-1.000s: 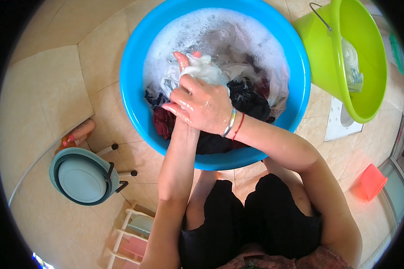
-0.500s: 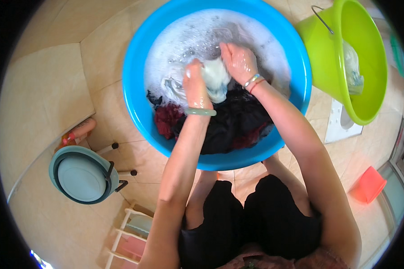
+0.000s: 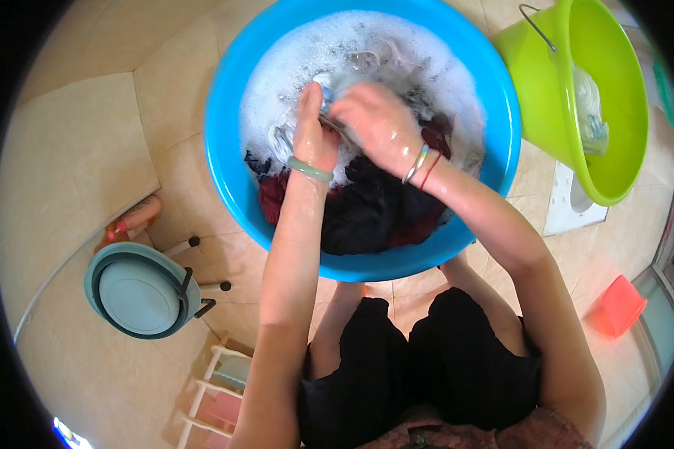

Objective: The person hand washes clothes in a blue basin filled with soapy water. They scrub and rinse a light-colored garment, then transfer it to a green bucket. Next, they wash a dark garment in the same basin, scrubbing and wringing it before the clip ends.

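A large blue tub (image 3: 227, 187) holds foamy water and wet clothes. Over its middle, my left hand (image 3: 316, 135), with a pale green bangle on the wrist, grips a bunched white and blue cloth (image 3: 323, 84). My right hand (image 3: 382, 126) is closed against the same cloth, close beside the left; its fingers are blurred by motion and partly hidden. Most of the cloth is covered by the hands. Below them lie a black garment (image 3: 374, 206) and a dark red garment (image 3: 274, 196). Pale fabric (image 3: 393, 60) soaks in the suds at the far side.
A lime green bucket (image 3: 532, 97) tilts at the right with a white cloth (image 3: 590, 112) inside. Near it are a white floor fixture (image 3: 569, 202) and a coral container (image 3: 620, 305). Left stand grey-green basins (image 3: 138, 295); a white rack (image 3: 210, 393) is lower left.
The hands have drawn together, and the right has swung left and nearer over the white and blue cloth, which is now more bunched and hidden. The black garment has shifted slightly.
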`<act>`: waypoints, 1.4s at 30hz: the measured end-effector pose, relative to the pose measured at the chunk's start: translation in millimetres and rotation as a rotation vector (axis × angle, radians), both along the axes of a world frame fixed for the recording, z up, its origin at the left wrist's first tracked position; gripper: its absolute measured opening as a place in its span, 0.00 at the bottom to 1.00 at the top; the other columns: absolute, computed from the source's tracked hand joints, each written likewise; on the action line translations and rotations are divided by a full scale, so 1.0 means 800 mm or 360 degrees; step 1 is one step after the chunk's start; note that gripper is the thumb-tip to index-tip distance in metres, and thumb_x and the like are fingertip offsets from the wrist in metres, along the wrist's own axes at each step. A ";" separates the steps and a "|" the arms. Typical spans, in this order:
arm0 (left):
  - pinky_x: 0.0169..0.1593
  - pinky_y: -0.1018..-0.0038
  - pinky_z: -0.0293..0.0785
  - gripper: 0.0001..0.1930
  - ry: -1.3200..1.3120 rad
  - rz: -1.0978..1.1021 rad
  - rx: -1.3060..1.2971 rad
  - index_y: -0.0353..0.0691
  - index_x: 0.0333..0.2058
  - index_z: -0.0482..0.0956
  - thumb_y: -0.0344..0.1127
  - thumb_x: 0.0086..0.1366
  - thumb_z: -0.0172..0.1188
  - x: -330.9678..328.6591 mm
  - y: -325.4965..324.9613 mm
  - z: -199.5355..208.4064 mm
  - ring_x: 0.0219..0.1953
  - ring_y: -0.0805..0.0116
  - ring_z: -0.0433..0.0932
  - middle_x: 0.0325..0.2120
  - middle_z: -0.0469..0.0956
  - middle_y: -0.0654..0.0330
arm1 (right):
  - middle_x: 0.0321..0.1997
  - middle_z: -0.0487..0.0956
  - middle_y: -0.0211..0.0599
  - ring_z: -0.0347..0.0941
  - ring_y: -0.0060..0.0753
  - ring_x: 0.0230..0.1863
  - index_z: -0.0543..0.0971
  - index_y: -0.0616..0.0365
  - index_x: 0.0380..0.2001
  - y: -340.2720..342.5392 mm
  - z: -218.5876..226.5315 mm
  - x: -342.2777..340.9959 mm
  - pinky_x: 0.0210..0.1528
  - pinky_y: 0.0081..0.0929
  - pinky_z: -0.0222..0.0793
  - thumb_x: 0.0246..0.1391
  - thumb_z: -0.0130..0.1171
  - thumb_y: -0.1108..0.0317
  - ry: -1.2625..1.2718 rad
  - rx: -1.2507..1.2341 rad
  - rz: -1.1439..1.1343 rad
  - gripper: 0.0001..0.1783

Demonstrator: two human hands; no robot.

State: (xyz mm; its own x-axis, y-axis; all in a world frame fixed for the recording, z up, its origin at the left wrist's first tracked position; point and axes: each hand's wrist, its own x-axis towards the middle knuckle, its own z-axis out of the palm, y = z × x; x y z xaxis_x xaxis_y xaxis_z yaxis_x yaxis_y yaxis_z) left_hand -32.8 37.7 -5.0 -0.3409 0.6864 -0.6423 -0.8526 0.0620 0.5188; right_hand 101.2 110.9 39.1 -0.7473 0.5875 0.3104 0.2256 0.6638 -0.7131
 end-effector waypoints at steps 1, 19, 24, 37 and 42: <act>0.55 0.63 0.71 0.31 -0.0143 -0.0193 0.0194 0.45 0.64 0.60 0.42 0.66 0.62 -0.010 -0.004 -0.004 0.53 0.61 0.72 0.54 0.70 0.56 | 0.35 0.74 0.35 0.74 0.43 0.38 0.77 0.53 0.34 -0.014 0.025 -0.004 0.40 0.37 0.72 0.55 0.55 0.71 0.0119 0.0054 0.0166 0.04; 0.30 0.74 0.68 0.22 -0.0075 0.0277 0.0258 0.48 0.33 0.75 0.63 0.67 0.52 0.042 -0.012 0.031 0.25 0.74 0.71 0.24 0.72 0.68 | 0.23 0.74 0.31 0.76 0.40 0.23 0.76 0.49 0.21 -0.042 0.060 -0.042 0.23 0.39 0.73 0.50 0.61 0.61 0.0093 0.0075 -0.0161 0.09; 0.52 0.68 0.71 0.19 0.0264 0.0093 -0.0561 0.37 0.49 0.74 0.48 0.71 0.50 0.075 0.018 0.083 0.47 0.66 0.76 0.43 0.78 0.60 | 0.27 0.77 0.41 0.75 0.53 0.28 0.76 0.53 0.26 0.036 -0.045 0.006 0.29 0.46 0.72 0.57 0.54 0.60 -0.0457 -0.0013 -0.0275 0.10; 0.63 0.58 0.63 0.27 0.0171 0.0076 -0.0251 0.53 0.67 0.59 0.43 0.71 0.54 0.026 0.002 0.018 0.59 0.60 0.67 0.59 0.67 0.59 | 0.41 0.76 0.42 0.76 0.49 0.43 0.73 0.48 0.49 0.048 -0.080 0.039 0.44 0.44 0.73 0.59 0.54 0.64 -0.0720 -0.0198 -0.0377 0.14; 0.53 0.66 0.71 0.36 0.0087 -0.0035 -0.0031 0.46 0.68 0.52 0.40 0.67 0.60 0.015 -0.006 0.038 0.50 0.65 0.72 0.54 0.70 0.57 | 0.37 0.74 0.36 0.75 0.42 0.40 0.78 0.51 0.35 -0.026 0.020 0.000 0.39 0.36 0.73 0.54 0.59 0.67 0.0082 -0.0178 0.0141 0.05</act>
